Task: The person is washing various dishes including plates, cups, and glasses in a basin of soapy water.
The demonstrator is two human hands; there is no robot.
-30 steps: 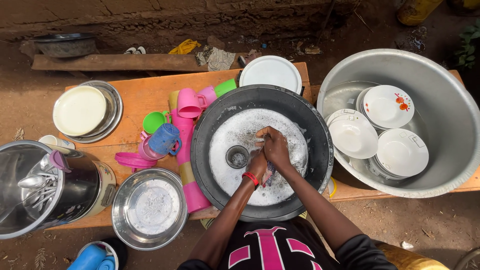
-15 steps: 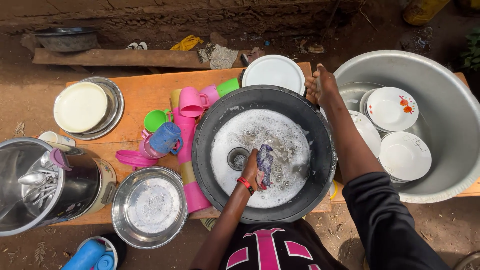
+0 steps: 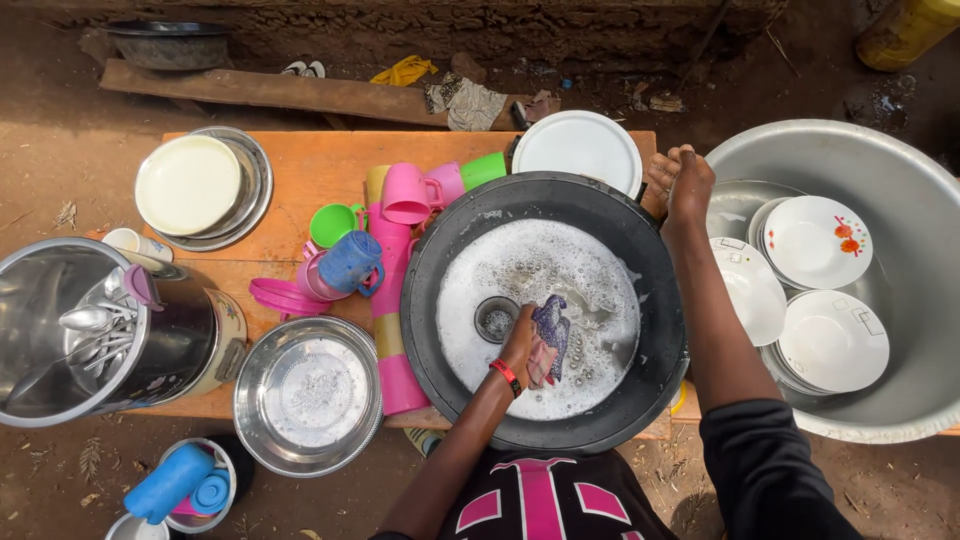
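Note:
My left hand is shut on a purple and pink cloth, held just above the soapy water in a black basin. A small metal cup sits sunk in the foam beside it. My right hand reaches out over the far right rim of the black basin, at the edge of a large metal basin. Its fingers are apart and I see nothing in it. Several white plates lie in the metal basin.
An orange wooden table carries pink cups, a green cup, a blue cup, a white round lid, a cream plate, a metal bowl and a pot of spoons. Bare earth surrounds it.
My right hand left the soapy water and swung out to the far right rim by the metal basin. My left hand stayed in the black basin and lifted the cloth.

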